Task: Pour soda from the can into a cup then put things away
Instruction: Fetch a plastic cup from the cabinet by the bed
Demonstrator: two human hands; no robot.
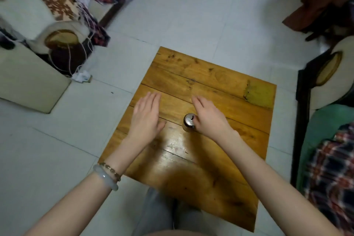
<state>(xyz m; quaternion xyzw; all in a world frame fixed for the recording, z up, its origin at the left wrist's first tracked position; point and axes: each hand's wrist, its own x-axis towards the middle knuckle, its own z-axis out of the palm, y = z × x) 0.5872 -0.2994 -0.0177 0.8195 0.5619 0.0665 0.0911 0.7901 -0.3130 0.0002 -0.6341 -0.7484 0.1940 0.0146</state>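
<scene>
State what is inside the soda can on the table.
The can stands upright. Its silver lid shows a dark opening, but whether any soda is inside cannot be seen. The right hand covers the can's right side.

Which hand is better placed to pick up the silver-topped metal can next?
Right. The right hand is beside the silver-topped metal can, apparently touching it; the left hand is farther away, across bare brown wooden table.

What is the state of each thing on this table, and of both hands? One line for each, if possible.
soda can: upright on the table, top blurred.
left hand: open, fingers straight, holds nothing.
right hand: open, fingers straight, close beside the soda can; contact unclear.
table: level, carries the soda can.
</scene>
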